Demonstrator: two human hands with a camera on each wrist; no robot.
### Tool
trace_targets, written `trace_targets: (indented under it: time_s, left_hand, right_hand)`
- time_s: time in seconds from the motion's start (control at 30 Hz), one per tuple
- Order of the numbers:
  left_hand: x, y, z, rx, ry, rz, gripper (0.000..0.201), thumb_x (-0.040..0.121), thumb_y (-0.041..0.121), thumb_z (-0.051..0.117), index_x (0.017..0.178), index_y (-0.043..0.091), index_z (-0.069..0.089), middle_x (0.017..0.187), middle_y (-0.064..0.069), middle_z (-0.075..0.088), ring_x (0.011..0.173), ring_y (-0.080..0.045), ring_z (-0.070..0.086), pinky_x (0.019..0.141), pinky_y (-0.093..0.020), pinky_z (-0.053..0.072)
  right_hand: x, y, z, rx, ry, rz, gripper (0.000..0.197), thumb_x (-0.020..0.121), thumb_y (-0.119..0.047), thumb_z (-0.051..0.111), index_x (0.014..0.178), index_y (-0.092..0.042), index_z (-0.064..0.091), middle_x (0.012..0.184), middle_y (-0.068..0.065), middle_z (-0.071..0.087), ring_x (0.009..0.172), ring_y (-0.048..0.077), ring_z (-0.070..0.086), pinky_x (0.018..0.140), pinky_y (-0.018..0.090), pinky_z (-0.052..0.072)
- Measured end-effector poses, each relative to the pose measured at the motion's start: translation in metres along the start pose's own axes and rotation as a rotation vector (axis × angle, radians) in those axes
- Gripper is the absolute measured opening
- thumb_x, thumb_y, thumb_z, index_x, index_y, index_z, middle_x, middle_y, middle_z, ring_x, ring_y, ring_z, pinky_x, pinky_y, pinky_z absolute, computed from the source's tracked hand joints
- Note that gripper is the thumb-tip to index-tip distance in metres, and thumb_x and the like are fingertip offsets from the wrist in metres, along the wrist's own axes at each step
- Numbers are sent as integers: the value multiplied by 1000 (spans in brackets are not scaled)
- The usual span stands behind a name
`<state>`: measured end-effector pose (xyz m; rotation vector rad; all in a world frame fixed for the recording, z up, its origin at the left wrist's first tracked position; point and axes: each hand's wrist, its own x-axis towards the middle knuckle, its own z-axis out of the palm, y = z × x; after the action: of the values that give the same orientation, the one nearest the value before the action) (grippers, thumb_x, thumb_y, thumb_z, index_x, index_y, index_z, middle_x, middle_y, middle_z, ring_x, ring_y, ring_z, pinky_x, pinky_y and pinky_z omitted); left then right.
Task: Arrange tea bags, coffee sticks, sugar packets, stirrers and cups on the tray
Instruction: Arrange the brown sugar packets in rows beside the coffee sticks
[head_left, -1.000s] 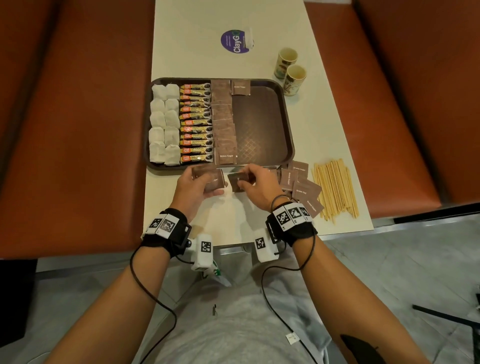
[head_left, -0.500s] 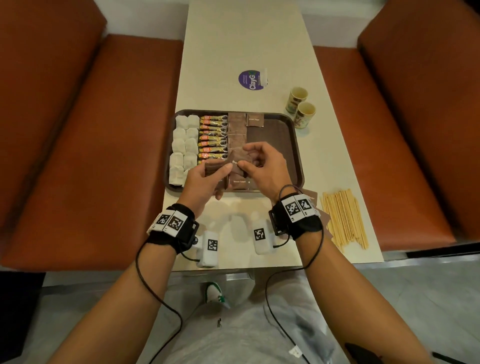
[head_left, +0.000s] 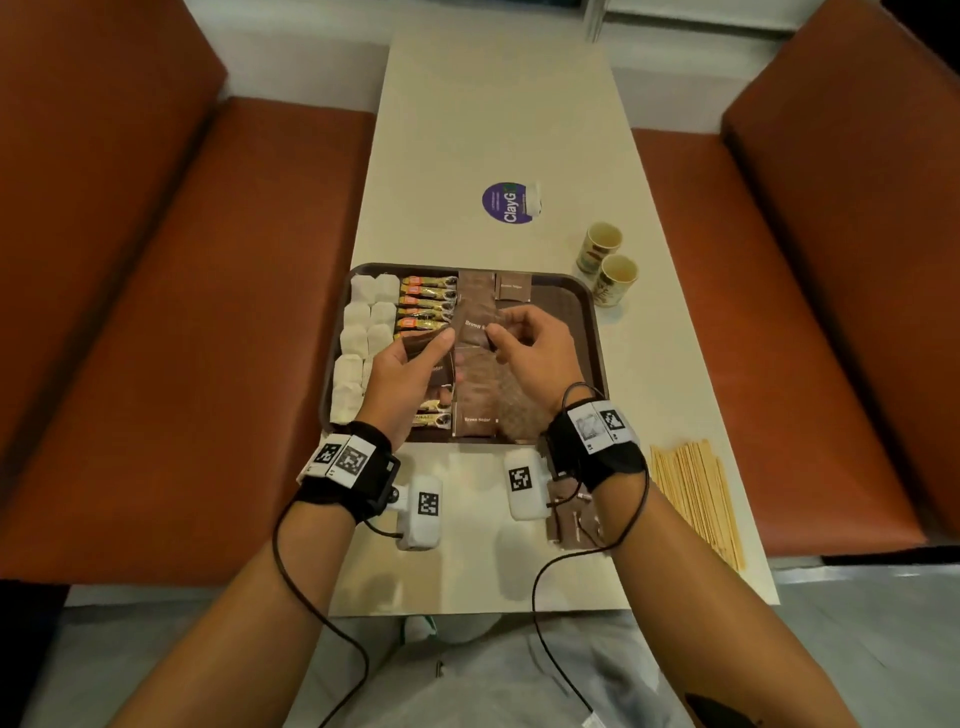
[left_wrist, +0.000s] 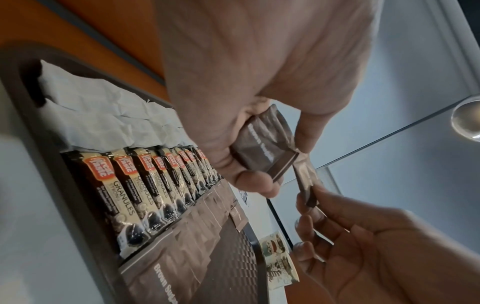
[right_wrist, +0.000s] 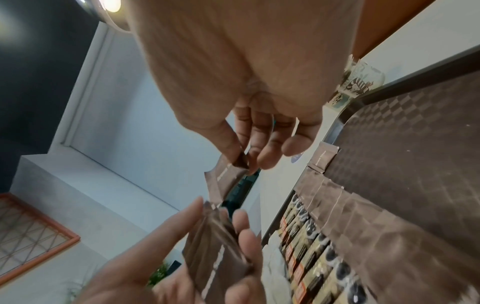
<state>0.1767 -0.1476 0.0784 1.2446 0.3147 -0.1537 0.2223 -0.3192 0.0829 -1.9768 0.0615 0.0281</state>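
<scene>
On a cream table (head_left: 498, 130) between orange benches, the left hand (head_left: 400, 384) grips a stack (left_wrist: 262, 148) of sugar packets; the right hand (head_left: 535, 348) pinches one packet (head_left: 470, 327) above the tray (head_left: 589, 332). A loose pinch could drop it crooked onto the row.

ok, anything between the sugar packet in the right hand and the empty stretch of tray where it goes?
Nothing visible. The right hand pinches one brown paper sugar packet above the dark brown plastic tray; the bare patterned floor right of the sugar column is open. The left hand holds a stack of brown sugar packets off to the left.
</scene>
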Motion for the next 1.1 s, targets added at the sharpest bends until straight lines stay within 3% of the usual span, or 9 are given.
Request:
trace_targets:
  time_s: [0.17,0.3,0.37,0.5,0.53,0.6,0.67,0.83,1.1]
  left_hand:
    - [30,-5,3,-37,-30,-89,17,99,0,59,114,6,65,102,-18,74,87,-32,69,58,-32,55]
    - [54,-18,3,67,-13,-100,23,99,-7,56,119,0,68,111,-18,76,100,-35,73,75,-35,60]
    - [64,-23,4,94,-7,-104,24,102,-4,56,122,1,68,113,-17,77,106,-33,74,80,-34,62]
    - [80,-28,7,118,3,-108,23,103,0,57,123,2,67,113,-16,77,105,-34,75,83,-33,63]
    - [83,-29,7,119,9,-108,23,103,0,57,124,1,66,113,-16,77,105,-34,75,82,-33,63]
    - [88,-31,7,125,21,-116,23,103,1,58,125,0,66,112,-16,77,106,-34,75,81,-31,63]
    - [91,-31,8,130,30,-126,23,103,2,58,124,0,66,112,-15,77,106,-32,75,79,-29,63]
    - [96,-30,9,122,37,-140,21,102,0,58,121,4,66,113,-13,78,105,-32,75,80,-30,63]
    - [98,-31,8,100,53,-150,20,102,2,60,120,8,65,117,-11,77,101,-27,77,87,-34,64]
  right_hand:
    - [64,26,-14,-75,56,57,8,84,-33,72,88,-27,68,83,-2,71,81,26,71,82,48,59]
    - [111,53,-19,-142,91,105,16,84,-35,72,95,-23,71,84,-4,72,79,18,69,84,44,59]
    - [129,62,-20,-194,91,128,18,87,-31,73,100,-18,73,89,-2,72,78,14,66,83,37,57]
    - [159,77,-20,-301,47,164,19,92,-28,71,103,-13,72,92,0,70,65,7,60,61,8,44]
    - [165,80,-18,-323,45,170,15,91,-29,72,100,-17,72,90,-1,70,66,8,61,65,9,48]
    - [174,88,-12,-358,46,184,10,87,-33,73,91,-25,71,90,-1,72,79,17,67,83,28,57]
    - [179,96,-8,-383,40,207,13,85,-34,74,90,-23,72,88,0,74,85,21,69,87,37,57]
    - [180,101,-7,-419,63,212,12,87,-29,74,94,-20,72,76,-7,65,80,13,64,83,25,50]
    - [183,101,-3,-361,118,248,16,81,-26,80,88,-22,67,74,-7,66,75,11,65,80,25,53]
